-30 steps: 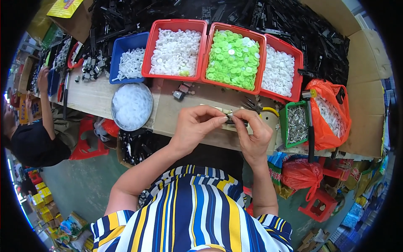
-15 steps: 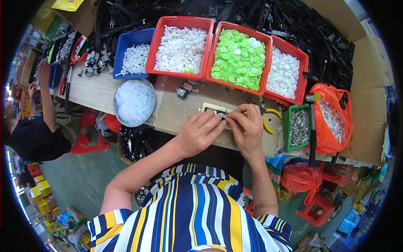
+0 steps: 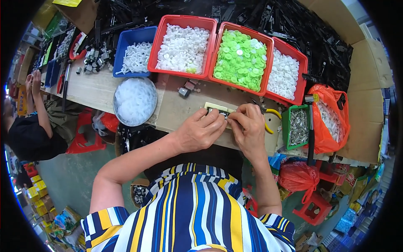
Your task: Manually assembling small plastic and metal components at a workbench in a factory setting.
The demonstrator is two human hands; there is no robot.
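Note:
My left hand [image 3: 200,131] and my right hand [image 3: 248,128] meet at the front edge of the wooden bench [image 3: 176,105]. Their fingertips pinch a small part between them, over a pale yellow rectangular fixture [image 3: 215,108] with a dark slot. The part itself is too small to make out. Yellow-handled pliers [image 3: 272,113] lie just right of my right hand. Behind the hands stand a red bin of green discs [image 3: 240,59] and a red bin of white pieces [image 3: 183,47].
A round metal bowl of white parts [image 3: 135,101] sits left of my hands. A blue bin [image 3: 133,56], a third red bin [image 3: 285,75], a green tray of metal pins [image 3: 297,127] and an orange bag [image 3: 331,119] line the bench. Another person [image 3: 29,126] sits far left.
My hands have stayed together at the fixture, shifting slightly left and closer over it. The fingers keep working on the small part.

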